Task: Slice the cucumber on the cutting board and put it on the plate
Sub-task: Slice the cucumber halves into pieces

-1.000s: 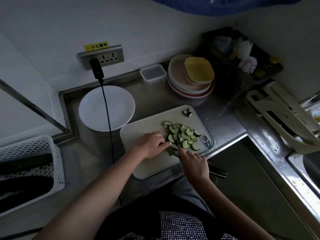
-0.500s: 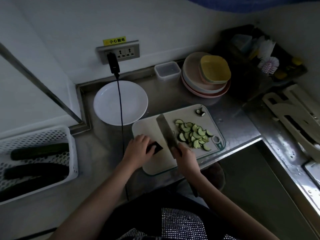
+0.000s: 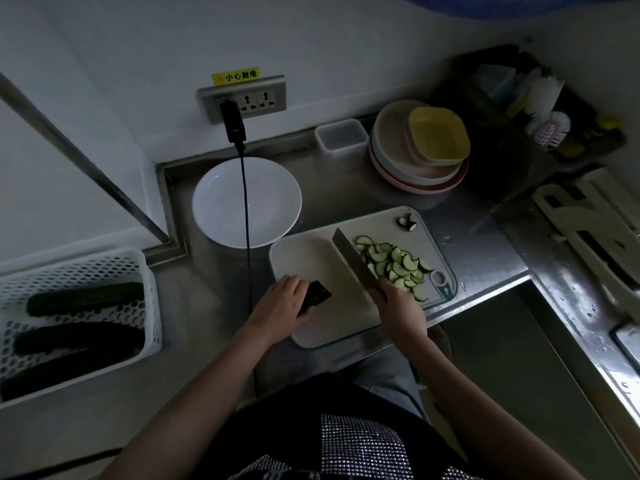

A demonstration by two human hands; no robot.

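This is a kitchen, small and rather dim. In the middle of the frame a steel counter runs along a white wall, and on it lies a cutting board with cucumber slices. Behind it, at the upper centre, stand a white plate, a stack of coloured plates and bowls and a small plastic box. At the upper right a dark rack holds a washing brush. At the left a white basket holds whole cucumbers. A wall socket sits above the counter.
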